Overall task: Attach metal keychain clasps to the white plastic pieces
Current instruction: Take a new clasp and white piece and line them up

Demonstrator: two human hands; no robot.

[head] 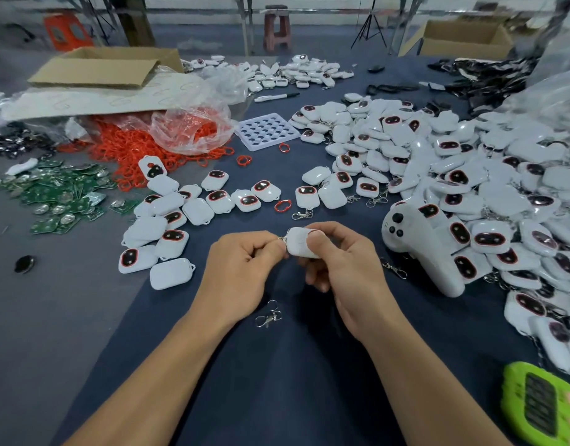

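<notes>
Closest to the person, at the lower right corner of the tabletop, lies one green gadget. A little farther in, between the two forearms, one spare clasp lies loose, its long axis diagonal with the ring end pointing away. Just beyond it the hands meet. The right hand has thumb and curled fingers wrapped round one white plastic piece, held above the tabletop with its long axis roughly left to right. Its eyelet corner therefore faces the left hand, which pinches a small metal ring right at that corner (whether the ring is already through the eyelet is too small to tell). I judge the coming move to turn on that corner: the left hand is the one touching it, and the spare clasp lies slightly nearer the left hand than the right. Beside the right hand sits one white controller, half sunk in a heap of finished pieces too many to count, several with clasps showing. Left of centre some eighteen loose pieces lie scattered, most with no clasp visible. Beyond them are a pile of green circuit boards, a heap of red rings, one white tray with round holes, one marker, one open cardboard box and a second, smaller heap of pieces at the far edge.
</notes>
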